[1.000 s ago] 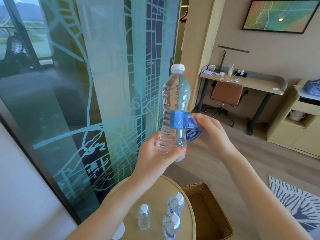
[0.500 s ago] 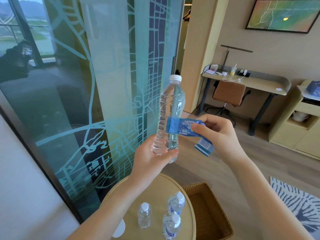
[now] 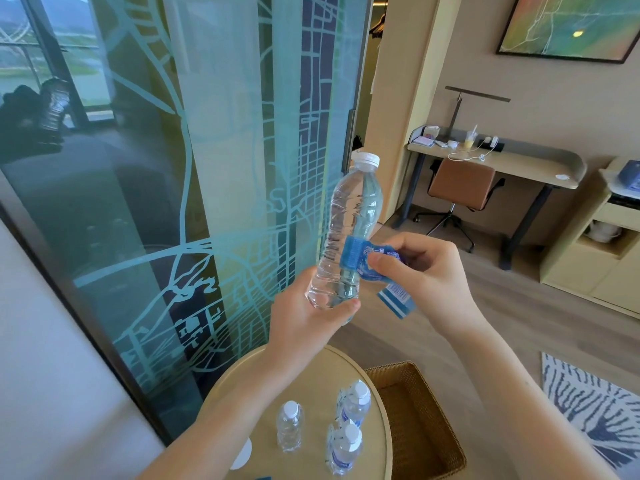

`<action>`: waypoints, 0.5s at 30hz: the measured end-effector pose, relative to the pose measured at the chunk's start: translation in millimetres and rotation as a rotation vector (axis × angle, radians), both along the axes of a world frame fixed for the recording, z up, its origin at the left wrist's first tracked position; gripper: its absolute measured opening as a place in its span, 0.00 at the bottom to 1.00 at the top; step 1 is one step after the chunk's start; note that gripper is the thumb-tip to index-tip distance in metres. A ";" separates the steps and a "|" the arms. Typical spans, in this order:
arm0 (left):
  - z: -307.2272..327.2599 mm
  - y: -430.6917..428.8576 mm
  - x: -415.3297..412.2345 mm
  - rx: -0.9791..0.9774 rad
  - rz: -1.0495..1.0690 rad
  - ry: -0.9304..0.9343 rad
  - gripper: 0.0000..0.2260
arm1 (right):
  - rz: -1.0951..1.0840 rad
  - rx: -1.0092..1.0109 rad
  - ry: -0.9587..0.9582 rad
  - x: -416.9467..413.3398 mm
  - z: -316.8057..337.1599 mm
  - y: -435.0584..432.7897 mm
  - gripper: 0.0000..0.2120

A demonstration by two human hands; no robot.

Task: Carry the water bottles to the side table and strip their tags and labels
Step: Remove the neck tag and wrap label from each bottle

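Observation:
A clear water bottle (image 3: 353, 216) with a white cap is held upright in mid-air above the round side table (image 3: 311, 372). My left hand (image 3: 308, 317) grips its base. My right hand (image 3: 426, 268) pinches the blue label (image 3: 356, 256), which is partly peeled; one end still clings to the bottle and a loose strip hangs below my fingers. On the table stand a bare bottle (image 3: 290, 426) and two bottles with blue labels (image 3: 354, 403) (image 3: 344, 448).
A woven basket (image 3: 419, 427) sits right of the table. A glass partition with a map pattern (image 3: 194, 188) runs along the left. A desk (image 3: 495, 161) and brown chair (image 3: 462, 183) stand at the back. A patterned rug (image 3: 595, 407) lies at the right.
The bottle has sunk lower in view and tilted slightly. My right hand has pulled more of the blue label off, then come back close to the bottle with the strip bunched in it.

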State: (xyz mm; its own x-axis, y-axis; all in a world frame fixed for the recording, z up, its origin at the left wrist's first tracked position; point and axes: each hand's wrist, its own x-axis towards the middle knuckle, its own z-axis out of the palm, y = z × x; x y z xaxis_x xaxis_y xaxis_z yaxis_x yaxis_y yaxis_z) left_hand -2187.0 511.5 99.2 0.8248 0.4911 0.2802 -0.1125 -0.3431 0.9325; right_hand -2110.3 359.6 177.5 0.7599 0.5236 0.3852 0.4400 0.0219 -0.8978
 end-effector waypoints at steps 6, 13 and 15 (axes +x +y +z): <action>-1.8 -3.4 0.5 0.042 0.028 0.007 0.16 | 0.008 0.006 -0.009 -2.8 0.7 0.3 0.11; -5.7 -3.5 2.1 0.034 0.036 -0.003 0.17 | 0.033 -0.011 -0.040 -6.0 -3.7 -0.4 0.06; -6.7 -3.4 2.9 0.041 0.032 -0.002 0.16 | 0.049 -0.009 -0.056 -6.5 -3.9 -0.5 0.07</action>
State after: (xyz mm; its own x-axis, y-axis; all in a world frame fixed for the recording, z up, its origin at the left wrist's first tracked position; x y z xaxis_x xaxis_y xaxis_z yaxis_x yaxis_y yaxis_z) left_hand -2184.0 508.1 92.5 0.8083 0.5052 0.3025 -0.1031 -0.3843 0.9174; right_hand -2116.9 359.1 173.6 0.7107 0.5633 0.4215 0.4878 0.0371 -0.8721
